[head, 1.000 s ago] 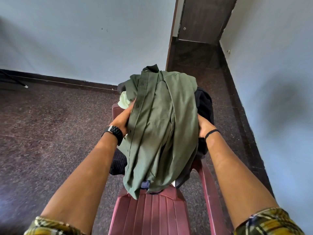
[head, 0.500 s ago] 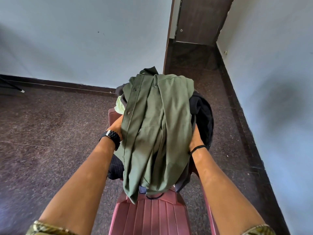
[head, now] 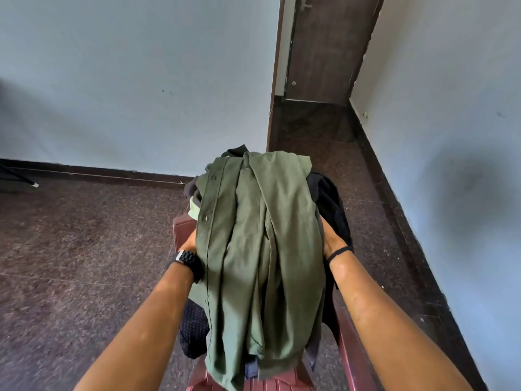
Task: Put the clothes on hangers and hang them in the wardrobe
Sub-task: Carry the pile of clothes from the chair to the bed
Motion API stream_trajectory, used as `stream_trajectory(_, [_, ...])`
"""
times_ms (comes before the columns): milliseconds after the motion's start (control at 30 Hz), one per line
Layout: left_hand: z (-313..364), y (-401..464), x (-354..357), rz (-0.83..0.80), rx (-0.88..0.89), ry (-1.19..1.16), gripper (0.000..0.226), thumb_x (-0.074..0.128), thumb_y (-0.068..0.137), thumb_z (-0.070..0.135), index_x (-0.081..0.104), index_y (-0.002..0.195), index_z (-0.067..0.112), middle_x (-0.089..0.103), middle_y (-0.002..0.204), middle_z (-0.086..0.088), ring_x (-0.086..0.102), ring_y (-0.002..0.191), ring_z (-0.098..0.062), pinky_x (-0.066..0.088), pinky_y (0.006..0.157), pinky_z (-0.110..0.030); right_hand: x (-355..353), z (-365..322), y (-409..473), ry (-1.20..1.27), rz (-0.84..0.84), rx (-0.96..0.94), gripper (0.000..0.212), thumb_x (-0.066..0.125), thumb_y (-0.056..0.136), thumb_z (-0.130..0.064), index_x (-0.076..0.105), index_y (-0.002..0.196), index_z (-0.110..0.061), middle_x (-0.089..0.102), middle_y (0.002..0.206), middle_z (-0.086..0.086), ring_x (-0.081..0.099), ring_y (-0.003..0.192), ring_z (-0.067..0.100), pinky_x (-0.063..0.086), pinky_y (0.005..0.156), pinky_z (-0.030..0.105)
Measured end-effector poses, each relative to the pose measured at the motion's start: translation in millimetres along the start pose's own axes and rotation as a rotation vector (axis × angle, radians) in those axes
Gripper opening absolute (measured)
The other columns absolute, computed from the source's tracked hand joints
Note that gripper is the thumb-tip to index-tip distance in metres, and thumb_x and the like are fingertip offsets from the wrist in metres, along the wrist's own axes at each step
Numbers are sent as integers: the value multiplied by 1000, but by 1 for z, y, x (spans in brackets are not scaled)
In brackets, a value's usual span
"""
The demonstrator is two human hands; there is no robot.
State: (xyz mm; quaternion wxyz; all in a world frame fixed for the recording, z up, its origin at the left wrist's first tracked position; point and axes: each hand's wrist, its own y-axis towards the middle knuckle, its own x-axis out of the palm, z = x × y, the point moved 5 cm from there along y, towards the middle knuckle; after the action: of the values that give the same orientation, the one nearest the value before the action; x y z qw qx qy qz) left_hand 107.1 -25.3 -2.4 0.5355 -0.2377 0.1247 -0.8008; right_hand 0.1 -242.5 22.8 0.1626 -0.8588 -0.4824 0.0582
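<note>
Dark floor; green shirt draped lengthwise toward viewer; left hand, right hand under pile, grip hidden.

Maroon plastic chair stands on dark speckled floor. Clothes pile on its seat, green shirt on top.

The button-up shirt on top of the pile is olive green. Beneath it lie a black garment, a navy garment with fine pale dots, and a pale green one. The plastic chair is maroon. The floor is speckled dark brown, the walls pale blue-grey, the door dark brown.
</note>
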Motion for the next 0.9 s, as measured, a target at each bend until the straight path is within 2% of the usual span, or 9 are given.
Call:
stream_trajectory(67, [7, -11, 5, 16, 33, 23, 35, 21, 103, 5, 46, 80, 14, 64, 56, 4, 63, 65, -5, 47, 55, -13, -1, 1, -4, 4, 14, 13, 34, 30, 103, -26, 56, 83, -19, 64, 55, -12, 51, 74, 13, 42, 67, 27])
stream_trajectory(200, [24, -35, 13, 60, 35, 37, 29, 29, 103, 12, 56, 97, 6, 49, 73, -7, 53, 67, -19, 44, 61, -22, -2, -9, -16, 158, 77, 47, 33, 28, 104, -26, 55, 87, -20, 57, 81, 0, 51, 78, 12, 43, 68, 25])
stream_trajectory(333, [59, -54, 17, 18, 105, 107, 37, 31, 102, 6, 38, 136, -7, 50, 130, -16, 41, 103, -22, 36, 91, -33, 6, -46, -46, 276, 18, 0, 26, 46, 97, -35, 59, 82, -19, 62, 70, 4, 54, 71, 18, 49, 54, 22])
stream_trajectory(400, [83, -71, 25, -41, 145, 108, 40, 29, 103, 18, 40, 136, -2, 45, 136, -19, 41, 107, -23, 32, 106, -41, 12, -71, -67, 292, -35, -57, 41, 88, 47, -53, 72, 68, -22, 67, 55, 1, 64, 58, 18, 47, 41, 18])
stream_trajectory(433, [91, -79, 28, -60, 141, 71, 41, 30, 102, 26, 46, 131, 3, 49, 130, -17, 44, 107, -24, 30, 109, -44, 12, -81, -75, 288, -24, -62, 51, 91, 31, -56, 74, 60, -19, 66, 53, 1, 65, 51, 15, 46, 38, 18])
stream_trajectory(533, [115, -108, 33, -114, 183, 56, 37, 34, 99, 38, 58, 106, 10, 57, 120, -17, 53, 102, -28, 38, 105, -45, 13, -106, -102, 416, 7, -68, 41, 45, 96, -45, 62, 77, -12, 64, 54, 3, 62, 55, 17, 49, 49, 22])
stream_trajectory(600, [137, -139, 37, -117, 266, 49, 32, 30, 103, 29, 55, 90, 14, 59, 98, -12, 53, 90, -23, 43, 89, -35, 15, -125, -124, 403, 57, -119, 42, 24, 102, -37, 55, 84, -14, 63, 67, 5, 54, 71, 18, 46, 62, 28])
stream_trajectory(767, [179, -218, 35, -174, 526, 83, 28, 27, 104, 16, 46, 84, 21, 48, 82, 0, 48, 83, -17, 43, 69, -18, 33, -167, -200, 435, 37, -259, 41, 23, 103, -33, 53, 81, -16, 63, 54, 1, 55, 67, 17, 45, 60, 25])
stream_trajectory(900, [203, -283, 18, -199, 710, 90, 24, 29, 101, 2, 43, 120, 10, 45, 87, 3, 39, 102, -19, 41, 77, -19, 45, -187, -261, 441, -7, -387, 39, 22, 103, -33, 52, 86, -17, 64, 49, -6, 51, 72, 14, 49, 55, 21])
